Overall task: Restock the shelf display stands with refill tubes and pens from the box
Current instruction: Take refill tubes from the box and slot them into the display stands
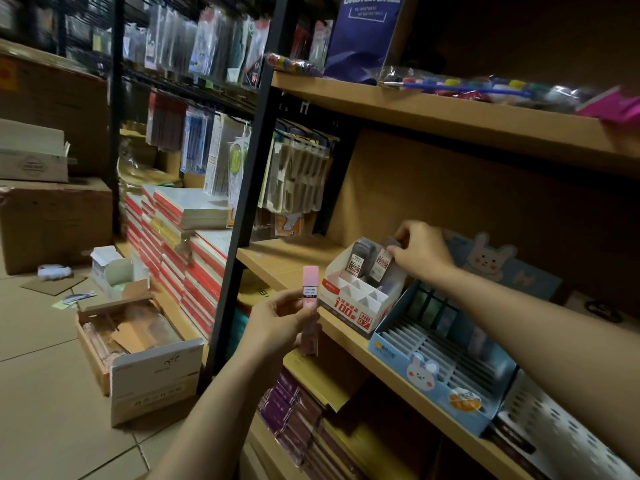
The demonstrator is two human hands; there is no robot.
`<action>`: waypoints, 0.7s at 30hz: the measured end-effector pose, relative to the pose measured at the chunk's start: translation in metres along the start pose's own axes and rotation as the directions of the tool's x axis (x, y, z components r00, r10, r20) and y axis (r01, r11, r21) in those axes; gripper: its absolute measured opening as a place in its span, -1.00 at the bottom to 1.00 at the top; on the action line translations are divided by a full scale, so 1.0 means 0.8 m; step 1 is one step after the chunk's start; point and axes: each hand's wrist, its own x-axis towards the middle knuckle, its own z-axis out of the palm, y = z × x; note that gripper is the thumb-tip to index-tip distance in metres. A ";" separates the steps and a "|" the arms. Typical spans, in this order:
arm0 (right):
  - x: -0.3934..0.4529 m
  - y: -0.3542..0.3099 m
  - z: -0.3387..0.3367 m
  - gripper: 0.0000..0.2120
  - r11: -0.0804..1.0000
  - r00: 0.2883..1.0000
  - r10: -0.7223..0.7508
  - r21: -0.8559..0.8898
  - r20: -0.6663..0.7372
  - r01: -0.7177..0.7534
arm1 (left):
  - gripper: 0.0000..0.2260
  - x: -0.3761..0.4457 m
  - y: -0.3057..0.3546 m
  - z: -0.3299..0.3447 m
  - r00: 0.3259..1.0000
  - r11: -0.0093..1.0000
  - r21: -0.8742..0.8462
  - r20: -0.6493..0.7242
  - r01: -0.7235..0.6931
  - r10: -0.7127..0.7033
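My left hand (277, 322) holds a pink refill tube (310, 289) upright in front of the wooden shelf's edge. My right hand (420, 249) reaches into the back row of a white and red display stand (349, 306) and pinches a dark refill tube (390, 249) there. Two more dark tubes (360, 259) stand in that back row; the front slots are bare. To the right sits a blue rabbit-print display stand (429, 374) with several thin slots and a few tubes at its back.
An open cardboard box (138, 341) lies on the tiled floor at the lower left, next to stacked red-edged notebooks (180, 244). Hanging pen packs fill the wire rack behind. A perforated white holder (561, 431) stands at the far right, and purple packs fill the shelf below.
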 end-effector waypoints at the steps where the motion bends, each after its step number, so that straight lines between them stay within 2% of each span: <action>1: -0.001 -0.001 0.004 -0.90 1.000 1.000 0.007 0.011 0.010 -0.007 | -0.80 0.000 -0.002 0.002 1.000 1.000 0.006 0.010 0.000 -0.001; 7: -0.001 -0.001 0.017 -0.91 0.999 0.998 0.028 0.031 0.054 -0.030 | -0.82 0.000 -0.015 0.006 1.000 0.997 0.082 0.019 -0.013 0.012; 11: -0.005 -0.002 0.020 -0.79 0.999 0.998 0.021 -0.032 0.053 -0.020 | -0.83 0.002 -0.017 0.011 0.999 0.997 0.073 0.045 -0.028 0.025; 13: -0.005 -0.007 0.010 -0.69 1.000 1.000 -0.004 -0.031 -0.012 0.003 | -0.81 0.001 -0.017 0.016 0.997 0.997 0.050 0.064 -0.052 0.049; 15: -0.016 -0.017 -0.010 -0.76 0.993 0.993 -0.063 0.098 -0.101 0.073 | -0.79 -0.001 -0.018 0.025 0.993 0.994 0.058 0.083 -0.094 0.089; 16: -0.026 -0.021 -0.020 -0.83 0.974 0.993 -0.093 0.199 -0.079 0.107 | -0.78 -0.003 -0.020 0.031 0.989 0.991 0.061 0.095 -0.115 0.109; 18: -0.058 -0.026 -0.039 -0.85 0.918 0.980 -0.157 0.383 0.124 0.098 | -0.77 -0.006 -0.024 0.045 0.982 0.985 0.067 0.117 -0.158 0.149; 20: -0.089 -0.024 -0.053 -0.77 0.911 0.938 -0.166 0.412 0.304 0.028 | -0.77 -0.008 -0.027 0.061 0.970 0.978 0.078 0.163 -0.195 0.181; 21: -0.100 -0.019 -0.058 -0.75 0.927 0.931 -0.164 0.372 0.325 0.033 | -0.78 -0.010 -0.029 0.069 0.960 0.976 0.065 0.205 -0.208 0.191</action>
